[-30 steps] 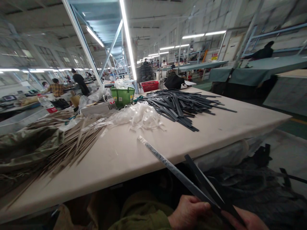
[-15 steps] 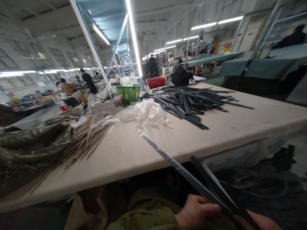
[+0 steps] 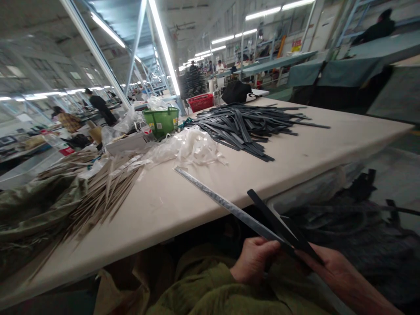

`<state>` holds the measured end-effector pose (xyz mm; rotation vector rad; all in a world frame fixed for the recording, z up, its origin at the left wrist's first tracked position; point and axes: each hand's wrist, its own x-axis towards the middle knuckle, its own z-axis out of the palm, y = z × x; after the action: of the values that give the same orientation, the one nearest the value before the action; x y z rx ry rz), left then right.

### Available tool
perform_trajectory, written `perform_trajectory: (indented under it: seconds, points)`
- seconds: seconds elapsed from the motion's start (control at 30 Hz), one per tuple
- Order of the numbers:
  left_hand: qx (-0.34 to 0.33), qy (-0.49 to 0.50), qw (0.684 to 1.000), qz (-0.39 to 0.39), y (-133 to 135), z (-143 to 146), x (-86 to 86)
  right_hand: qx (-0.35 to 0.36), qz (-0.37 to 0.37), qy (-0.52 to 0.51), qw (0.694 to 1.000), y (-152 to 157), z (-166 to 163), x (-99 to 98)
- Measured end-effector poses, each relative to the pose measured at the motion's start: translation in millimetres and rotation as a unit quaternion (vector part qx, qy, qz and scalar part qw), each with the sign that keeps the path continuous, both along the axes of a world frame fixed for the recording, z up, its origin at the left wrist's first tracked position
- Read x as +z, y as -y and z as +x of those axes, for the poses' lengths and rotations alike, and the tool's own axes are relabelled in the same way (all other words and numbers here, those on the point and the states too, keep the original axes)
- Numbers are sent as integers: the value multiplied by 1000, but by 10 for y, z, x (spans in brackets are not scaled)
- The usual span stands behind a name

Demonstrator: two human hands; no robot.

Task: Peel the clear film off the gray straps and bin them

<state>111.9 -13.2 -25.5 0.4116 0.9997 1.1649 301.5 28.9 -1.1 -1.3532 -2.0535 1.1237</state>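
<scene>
Just off the table's front edge, my left hand [image 3: 254,261] pinches a long dark strip [image 3: 226,204] between thumb and fingers. The strip has a shiny grey face, and its far end reaches over the tabletop. My right hand [image 3: 323,262] is closed on the same bundle a little to the right, where a matte black strip [image 3: 267,212] sticks up at an angle. A thin pale edge shows beside the black strip. Whether the grey and black lengths are one folded piece, I cannot tell.
A pile of dark strips [image 3: 244,124] lies on the beige table [image 3: 328,148]. Crumpled clear film [image 3: 197,146], brown strips [image 3: 101,197], a green basket [image 3: 160,121] and a red basket [image 3: 201,102] are further left and back. Black material [image 3: 354,236] heaps below the table at right.
Both hands and the strips show higher in the view, and the right hand is more fully visible. The whole scene has shifted left and slightly up. Both hands keep their hold.
</scene>
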Motion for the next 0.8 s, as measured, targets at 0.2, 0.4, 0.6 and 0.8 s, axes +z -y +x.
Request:
perform_trajectory:
  seconds: [0.2,0.4,0.6,0.8]
  points:
    - [71,-17,997,-13,-55,-239,118,-12,-65,13,998,131,193,199]
    - [0,-2,1000,-29,16,-196,115,-25,-61,-35,997,215,-24,207]
    - [-23,21,998,-48,75,-261,195,-80,-54,-114,989,62,-152,203]
    - [-45,70,996,-41,83,-337,267,-6,43,-155,987,49,-102,151]
